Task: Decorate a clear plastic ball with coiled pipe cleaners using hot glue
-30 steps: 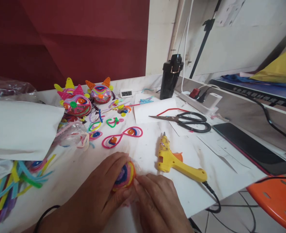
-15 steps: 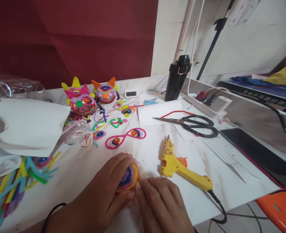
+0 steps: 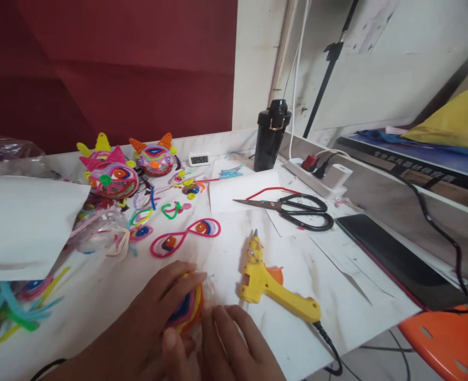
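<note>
My left hand (image 3: 154, 312) is closed around a round craft piece (image 3: 197, 306) covered in coils of coloured pipe cleaner, with orange, yellow, pink and blue bands. Clear plastic shows along its right edge. The fingers of my right hand (image 3: 240, 341) are pressed together against that edge; their tips are partly hidden. Just beyond my hands lies a pair of eye shapes (image 3: 186, 233) in pink pipe cleaner with orange centres. To the right, a yellow hot glue gun (image 3: 277, 288) rests on its side, nozzle pointing away from me.
Black-handled scissors (image 3: 305, 210) lie on white paper, near a phone (image 3: 396, 259). Behind stand a black bottle (image 3: 271, 137), a power strip (image 3: 317, 177) and a small clock (image 3: 199, 159). Finished animal heads (image 3: 113, 180) sit back left; loose pipe cleaners (image 3: 15, 312) lie front left.
The view has swung right, so everything sits further left in the picture. My left thumb has lifted, and the round piece looks turned within my hands.
</note>
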A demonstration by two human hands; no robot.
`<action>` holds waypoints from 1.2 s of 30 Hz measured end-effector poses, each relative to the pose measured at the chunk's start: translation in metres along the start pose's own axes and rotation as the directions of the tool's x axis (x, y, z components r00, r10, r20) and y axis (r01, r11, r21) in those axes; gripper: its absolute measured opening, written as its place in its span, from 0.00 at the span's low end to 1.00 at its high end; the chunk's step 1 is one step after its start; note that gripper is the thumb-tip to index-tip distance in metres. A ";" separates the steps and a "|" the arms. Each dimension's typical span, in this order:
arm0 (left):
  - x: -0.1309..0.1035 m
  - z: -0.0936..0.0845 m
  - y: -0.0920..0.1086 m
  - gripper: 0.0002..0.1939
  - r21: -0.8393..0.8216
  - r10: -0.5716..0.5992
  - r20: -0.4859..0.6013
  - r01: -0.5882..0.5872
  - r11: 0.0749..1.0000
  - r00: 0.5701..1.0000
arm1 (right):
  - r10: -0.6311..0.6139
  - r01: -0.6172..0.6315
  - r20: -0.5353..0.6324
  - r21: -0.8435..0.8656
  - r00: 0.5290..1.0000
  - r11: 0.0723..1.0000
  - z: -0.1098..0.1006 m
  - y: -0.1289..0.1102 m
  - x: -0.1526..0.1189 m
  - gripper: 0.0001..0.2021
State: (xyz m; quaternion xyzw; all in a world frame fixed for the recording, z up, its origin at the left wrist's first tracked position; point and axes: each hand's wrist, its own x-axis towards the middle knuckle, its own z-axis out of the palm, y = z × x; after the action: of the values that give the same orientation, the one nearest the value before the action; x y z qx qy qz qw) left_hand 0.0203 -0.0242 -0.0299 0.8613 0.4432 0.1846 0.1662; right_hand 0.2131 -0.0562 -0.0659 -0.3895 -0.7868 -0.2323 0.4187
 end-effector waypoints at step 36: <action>0.096 -0.022 -0.014 0.26 -0.065 0.021 0.095 -0.015 0.998 0.995 | -0.361 0.162 0.425 0.436 0.830 0.885 0.025 0.160 0.105 0.13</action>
State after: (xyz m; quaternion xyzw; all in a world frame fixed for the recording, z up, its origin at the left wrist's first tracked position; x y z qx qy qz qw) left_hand 0.0517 0.0654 -0.0003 0.8673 0.4208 0.1586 0.2133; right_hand 0.2937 0.0991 0.0154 -0.2329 -0.9436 -0.0232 0.2342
